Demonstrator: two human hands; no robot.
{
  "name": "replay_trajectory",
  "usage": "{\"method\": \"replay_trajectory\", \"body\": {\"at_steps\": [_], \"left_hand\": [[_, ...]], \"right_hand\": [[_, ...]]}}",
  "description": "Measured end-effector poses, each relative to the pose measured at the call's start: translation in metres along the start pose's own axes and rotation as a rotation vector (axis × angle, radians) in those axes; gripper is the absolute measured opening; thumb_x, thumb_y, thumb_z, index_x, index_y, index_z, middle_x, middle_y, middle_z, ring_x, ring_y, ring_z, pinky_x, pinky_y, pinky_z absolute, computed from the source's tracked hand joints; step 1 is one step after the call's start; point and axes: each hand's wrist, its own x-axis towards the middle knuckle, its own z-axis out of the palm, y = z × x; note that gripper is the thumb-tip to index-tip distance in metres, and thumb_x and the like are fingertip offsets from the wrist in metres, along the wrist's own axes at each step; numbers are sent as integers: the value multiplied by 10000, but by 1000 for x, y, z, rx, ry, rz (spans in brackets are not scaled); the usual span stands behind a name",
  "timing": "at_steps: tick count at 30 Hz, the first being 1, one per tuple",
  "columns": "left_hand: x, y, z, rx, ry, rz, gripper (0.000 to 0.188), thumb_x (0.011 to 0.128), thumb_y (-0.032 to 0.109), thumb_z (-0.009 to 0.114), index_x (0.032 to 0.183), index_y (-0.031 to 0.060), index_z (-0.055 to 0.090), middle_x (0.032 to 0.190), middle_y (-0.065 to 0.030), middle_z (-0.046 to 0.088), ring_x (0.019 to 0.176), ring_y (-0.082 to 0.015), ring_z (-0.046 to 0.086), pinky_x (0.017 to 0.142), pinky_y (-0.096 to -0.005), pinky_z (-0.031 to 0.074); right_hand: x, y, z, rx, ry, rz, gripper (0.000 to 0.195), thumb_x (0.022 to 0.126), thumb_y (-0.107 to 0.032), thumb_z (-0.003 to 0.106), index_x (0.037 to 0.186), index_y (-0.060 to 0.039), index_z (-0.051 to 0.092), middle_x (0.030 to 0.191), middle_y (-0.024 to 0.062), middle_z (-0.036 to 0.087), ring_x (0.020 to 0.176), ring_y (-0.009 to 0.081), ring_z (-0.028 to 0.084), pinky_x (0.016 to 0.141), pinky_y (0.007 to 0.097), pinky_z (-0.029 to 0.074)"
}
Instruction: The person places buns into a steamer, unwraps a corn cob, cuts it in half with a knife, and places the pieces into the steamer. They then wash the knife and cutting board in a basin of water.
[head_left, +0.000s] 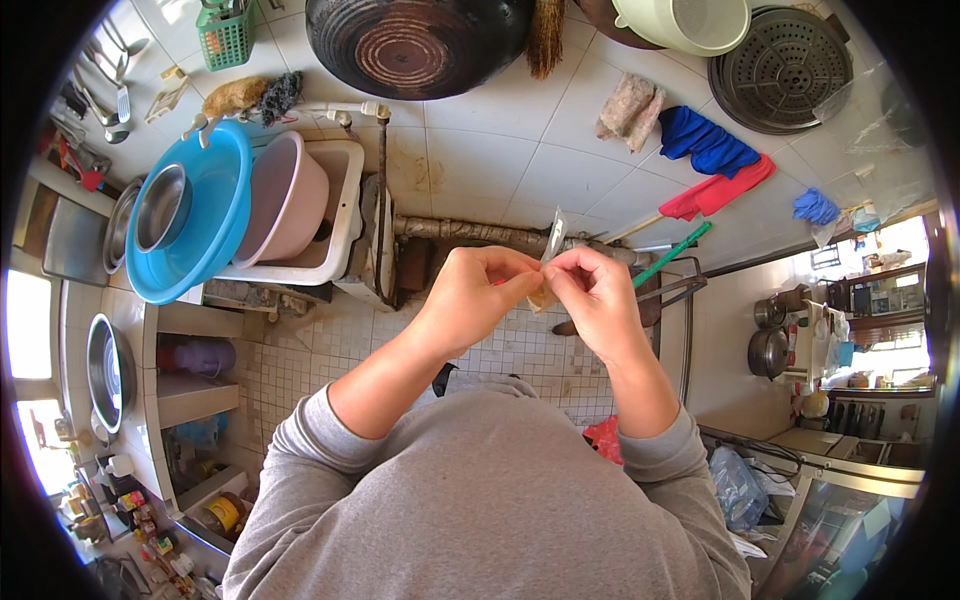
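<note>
Both my hands are raised in front of my chest with the fingertips nearly touching. A small clear plastic packet (553, 236) is pinched between them; its pale strip points up towards the wall, and a yellowish-brown part shows below the fingers. My left hand (480, 296) grips the packet's left edge between thumb and forefinger, and a small bit of red shows by its fingers. My right hand (596, 296) pinches the other side with thumb and forefinger. What exactly the packet holds is hard to tell.
A sink (349, 202) at the left bears a pink basin (289, 202) and a blue basin (238, 187). A black wok (420, 45) hangs on the tiled wall ahead. A green stick (671, 255) leans beyond my right hand. A red plastic bag (604, 439) lies low at the right.
</note>
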Motion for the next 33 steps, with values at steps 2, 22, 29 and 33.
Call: {"method": "replay_trajectory", "body": {"at_steps": [2,22,29,33], "left_hand": [[0,-3,0,-46,6,-59,184,950,65,685,1014,-103,720,984,-122,724,887,-134,662,802,-275,541],[2,-18,1,40,39,-110,77,869,1,668,840,-70,680,891,-70,691,804,-108,620,724,-257,513],[4,-35,4,-78,80,-137,62,864,-6,671,859,-68,674,902,-72,674,809,-112,606,725,-261,505],[3,-45,6,-91,83,-123,56,862,-12,671,864,-68,675,924,-69,671,832,-118,605,749,-268,501]], "right_hand": [[-1,4,3,41,7,47,72,944,-46,671,913,18,682,760,-41,626,679,6,511,593,195,417],[-3,5,4,-162,-50,80,25,845,-18,659,828,-3,672,623,-37,518,601,39,437,537,245,375],[-3,2,4,-243,-80,-20,49,823,-10,669,801,10,631,654,38,529,591,99,452,542,280,389],[-3,3,3,-305,-105,-75,75,808,-3,681,794,17,610,678,73,557,596,128,468,555,298,406]]}}
